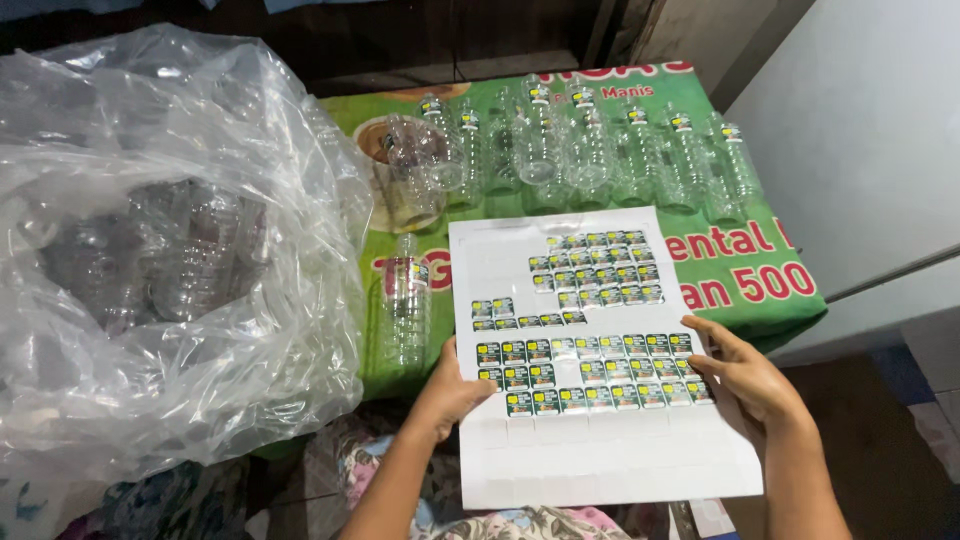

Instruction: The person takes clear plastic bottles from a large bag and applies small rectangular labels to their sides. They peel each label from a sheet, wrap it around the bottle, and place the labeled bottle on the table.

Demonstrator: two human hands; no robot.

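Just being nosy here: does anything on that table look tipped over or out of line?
Yes. One clear bottle lies on its side, apart from the labelled bottles ranged further back. The sticker sheet held by the left hand and right hand has patchy gaps.

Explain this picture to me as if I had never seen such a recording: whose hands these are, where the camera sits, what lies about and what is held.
There is no machine here. A person wears a camera on the head, so the one picture looks down on that person's own bare hands. The left hand and the right hand grip a white sticker sheet by its two side edges; many small green and yellow labels sit on it, and some places are already bare. Beyond the sheet, a green printed banner covers the surface. On it stand clear plastic bottles in rows, several with a label stuck on, and one labelled bottle stands apart, nearer the left hand. To the left bulges a big clear plastic bag that seems to hold more bottles.
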